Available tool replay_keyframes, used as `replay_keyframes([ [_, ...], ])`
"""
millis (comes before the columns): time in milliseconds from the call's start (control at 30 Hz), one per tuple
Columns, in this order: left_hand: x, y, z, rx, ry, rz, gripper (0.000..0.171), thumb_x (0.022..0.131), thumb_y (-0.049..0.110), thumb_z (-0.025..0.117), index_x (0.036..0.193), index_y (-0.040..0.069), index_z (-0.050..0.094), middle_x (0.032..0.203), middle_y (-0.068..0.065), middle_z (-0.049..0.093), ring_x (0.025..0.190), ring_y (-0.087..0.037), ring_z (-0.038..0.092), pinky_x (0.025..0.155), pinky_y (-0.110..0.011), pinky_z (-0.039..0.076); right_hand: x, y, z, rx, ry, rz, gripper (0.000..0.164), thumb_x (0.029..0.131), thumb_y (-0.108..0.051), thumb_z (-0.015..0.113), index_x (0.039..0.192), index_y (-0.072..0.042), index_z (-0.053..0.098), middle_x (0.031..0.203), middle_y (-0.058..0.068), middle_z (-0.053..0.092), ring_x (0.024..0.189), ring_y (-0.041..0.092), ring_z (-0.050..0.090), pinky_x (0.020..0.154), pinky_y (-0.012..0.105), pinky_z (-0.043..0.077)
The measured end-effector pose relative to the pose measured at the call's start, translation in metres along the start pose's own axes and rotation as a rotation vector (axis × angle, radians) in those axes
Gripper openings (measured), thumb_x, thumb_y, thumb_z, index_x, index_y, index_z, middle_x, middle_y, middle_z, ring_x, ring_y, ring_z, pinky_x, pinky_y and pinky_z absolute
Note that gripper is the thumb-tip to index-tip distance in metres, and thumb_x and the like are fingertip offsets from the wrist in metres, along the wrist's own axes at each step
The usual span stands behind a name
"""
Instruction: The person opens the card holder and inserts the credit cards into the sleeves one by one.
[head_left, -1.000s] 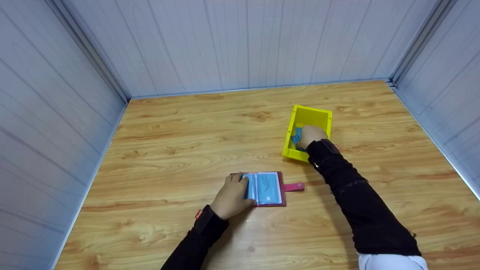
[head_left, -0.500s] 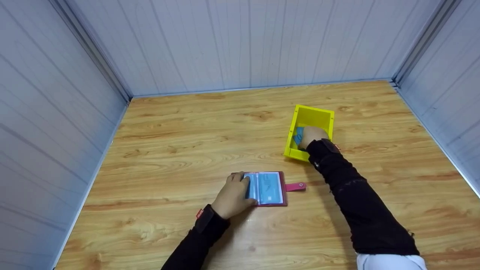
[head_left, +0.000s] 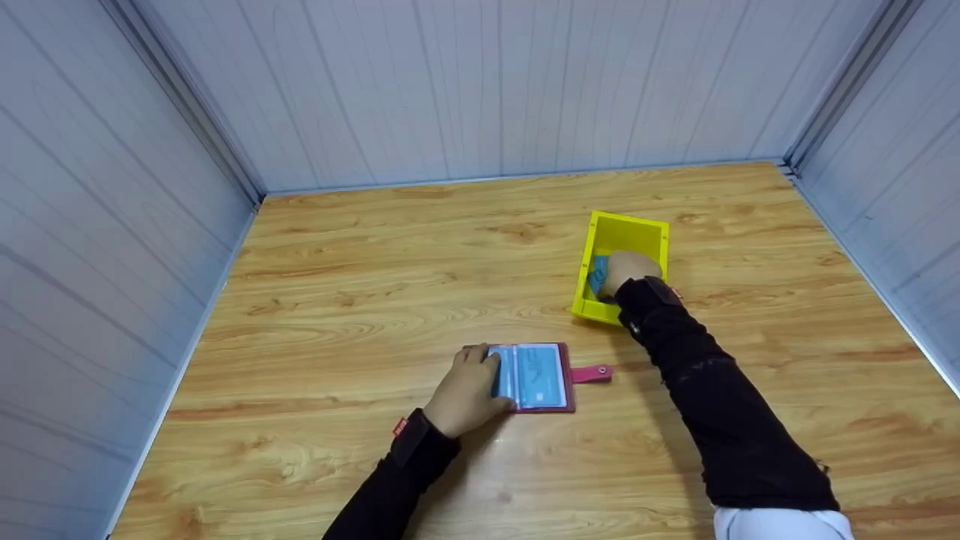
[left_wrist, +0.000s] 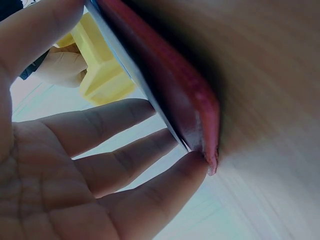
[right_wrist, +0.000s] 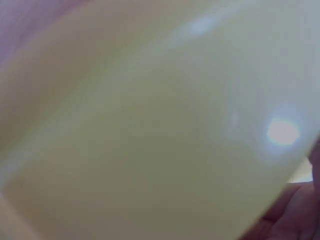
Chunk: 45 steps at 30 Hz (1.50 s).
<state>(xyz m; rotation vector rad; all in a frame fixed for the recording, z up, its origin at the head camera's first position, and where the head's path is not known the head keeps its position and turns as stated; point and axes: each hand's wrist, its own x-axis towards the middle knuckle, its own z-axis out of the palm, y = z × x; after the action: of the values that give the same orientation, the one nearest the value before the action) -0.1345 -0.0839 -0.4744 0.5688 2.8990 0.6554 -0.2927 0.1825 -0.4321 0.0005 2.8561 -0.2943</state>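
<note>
A card holder (head_left: 538, 377) with a dark red cover lies spread on the table, blue cards behind its clear sleeves. My left hand (head_left: 466, 394) holds its left side, thumb near the spine and fingers toward the far edge. In the left wrist view, fingertips (left_wrist: 145, 106) meet the edge of the pages, above the red cover (left_wrist: 200, 107). My right hand (head_left: 628, 271) reaches down into a yellow box (head_left: 582, 279), beside a blue card (head_left: 598, 274). Its fingers are hidden in the head view; I cannot tell whether they grip a card. The box wall (right_wrist: 150, 125) fills most of the right wrist view.
A pink snap strap (head_left: 592, 373) sticks out rightward from the card holder. The wooden table (head_left: 360, 300) is bounded by white panel walls (head_left: 465, 90) at the back and both sides. The box stands right of centre, behind the card holder.
Less of the blue card shows beside my right hand than a second ago; the hand has stayed inside the box. My left hand and the card holder keep their places.
</note>
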Motion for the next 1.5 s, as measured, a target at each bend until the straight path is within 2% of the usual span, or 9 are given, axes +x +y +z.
replay_keyframes([
  [167, 0.0, 0.0, 0.001, 0.001, 0.008, 0.002, 0.075, 0.078, 0.033, 0.081, 0.133, -0.009, 0.053, 0.14, -0.028, 0.048, 0.13, -0.046, 0.043, 0.109, -0.05, 0.04, 0.002, 0.002, -0.003, 0.035, 0.011, 0.027, 0.011, 0.087, -0.007, 0.057, 0.082, -0.001, 0.064, 0.085, 0.012, 0.06, 0.074, 0.024, 0.053, 0.064, 0.036, 0.05],
  [433, 0.0, 0.001, 0.001, 0.001, 0.009, 0.005, 0.074, 0.078, 0.033, 0.081, 0.133, -0.008, 0.053, 0.14, -0.028, 0.048, 0.13, -0.046, 0.043, 0.109, -0.051, 0.04, 0.001, 0.008, -0.015, 0.287, 0.012, -0.03, 0.031, 0.09, -0.007, 0.045, 0.06, -0.013, 0.04, 0.055, -0.002, 0.037, 0.047, 0.014, 0.038, 0.047, 0.024, 0.033],
  [567, 0.0, 0.001, 0.0, -0.001, 0.0, -0.004, 0.074, 0.079, 0.033, 0.08, 0.134, -0.008, 0.052, 0.141, -0.028, 0.047, 0.132, -0.045, 0.042, 0.11, -0.05, 0.039, -0.004, 0.009, -0.022, 0.378, 0.105, -0.046, 0.04, 0.093, -0.015, 0.046, 0.055, -0.016, 0.032, 0.049, -0.006, 0.028, 0.043, 0.01, 0.027, 0.045, 0.023, 0.026],
  [633, 0.0, 0.001, 0.001, 0.001, -0.008, -0.012, 0.074, 0.079, 0.033, 0.08, 0.134, -0.008, 0.052, 0.142, -0.028, 0.046, 0.133, -0.045, 0.042, 0.111, -0.049, 0.039, -0.007, 0.008, -0.025, 0.414, 0.161, -0.052, 0.036, 0.094, -0.017, 0.046, 0.061, -0.015, 0.032, 0.054, -0.003, 0.028, 0.047, 0.012, 0.026, 0.049, 0.026, 0.025],
  [733, 0.0, 0.001, 0.001, 0.007, -0.013, -0.017, 0.075, 0.079, 0.034, 0.08, 0.135, -0.008, 0.052, 0.142, -0.028, 0.046, 0.133, -0.044, 0.041, 0.111, -0.049, 0.039, -0.015, 0.006, -0.03, 0.475, 0.217, -0.061, 0.022, 0.096, -0.018, 0.044, 0.08, -0.006, 0.055, 0.072, 0.008, 0.051, 0.06, 0.018, 0.04, 0.059, 0.03, 0.032],
  [833, 0.0, 0.001, 0.001, 0.004, -0.01, -0.015, 0.075, 0.079, 0.034, 0.081, 0.134, -0.008, 0.052, 0.142, -0.028, 0.046, 0.133, -0.045, 0.041, 0.111, -0.049, 0.039, -0.021, 0.004, -0.033, 0.542, 0.244, -0.057, 0.035, 0.097, -0.02, 0.043, 0.121, 0.001, 0.059, 0.109, 0.019, 0.062, 0.085, 0.025, 0.054, 0.073, 0.033, 0.041],
  [933, 0.0, 0.001, 0.001, -0.001, -0.007, -0.01, 0.075, 0.079, 0.033, 0.08, 0.135, -0.008, 0.052, 0.142, -0.028, 0.046, 0.133, -0.045, 0.041, 0.111, -0.05, 0.039, -0.027, 0.002, -0.03, 0.625, 0.263, -0.075, 0.04, 0.097, -0.019, 0.044, 0.129, 0.002, 0.056, 0.117, 0.02, 0.06, 0.092, 0.026, 0.053, 0.077, 0.033, 0.043],
  [1233, -0.001, 0.001, 0.001, -0.006, -0.001, -0.009, 0.076, 0.079, 0.033, 0.08, 0.136, -0.008, 0.051, 0.142, -0.027, 0.046, 0.132, -0.045, 0.042, 0.111, -0.05, 0.039, -0.044, -0.013, -0.001, 0.996, 0.064, -0.149, 0.025, 0.099, -0.016, 0.051, 0.119, -0.001, 0.055, 0.097, 0.004, 0.06, 0.075, 0.01, 0.057, 0.067, 0.022, 0.054],
  [1500, 0.0, 0.002, 0.0, -0.008, -0.013, -0.021, 0.074, 0.08, 0.033, 0.079, 0.135, -0.008, 0.052, 0.143, -0.028, 0.045, 0.133, -0.045, 0.041, 0.111, -0.05, 0.038, -0.061, -0.015, 0.038, 1.024, -0.037, -0.171, 0.024, 0.099, -0.019, 0.055, 0.116, -0.002, 0.057, 0.084, -0.002, 0.06, 0.073, 0.011, 0.053, 0.065, 0.022, 0.048],
])
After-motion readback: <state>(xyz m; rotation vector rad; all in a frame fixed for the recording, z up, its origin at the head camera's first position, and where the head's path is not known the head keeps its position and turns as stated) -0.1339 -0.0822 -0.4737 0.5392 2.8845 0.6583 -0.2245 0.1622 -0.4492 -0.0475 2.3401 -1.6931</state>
